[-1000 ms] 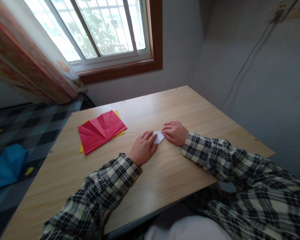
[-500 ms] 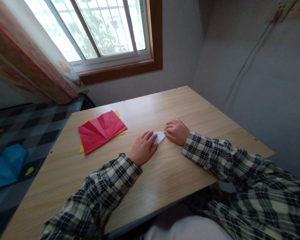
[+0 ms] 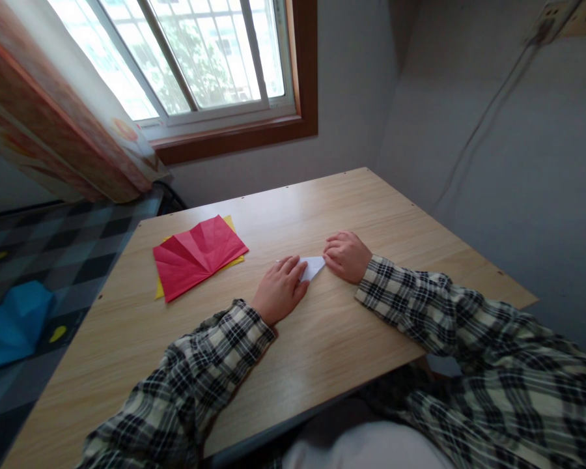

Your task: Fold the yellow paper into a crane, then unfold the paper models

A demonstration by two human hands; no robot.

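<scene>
A small folded white paper lies on the wooden table, narrowing to a point on its right. Across its left part rests my left hand, fingers stretched out flat and thumb apart at its near edge, pressing it to the tabletop. My right hand is at the pointed right tip, its fingers curled together on the very end of the paper. The left portion of the paper is hidden under my left fingers.
Red creased paper lies over yellow paper left of my hands. Farther left, blue folded paper sits on a checked cloth. Behind the table are a window and a curtain; a cable hangs on the right wall.
My right hand has shifted very slightly to the right and away from me along the paper's tip. The left hand stays in place.
</scene>
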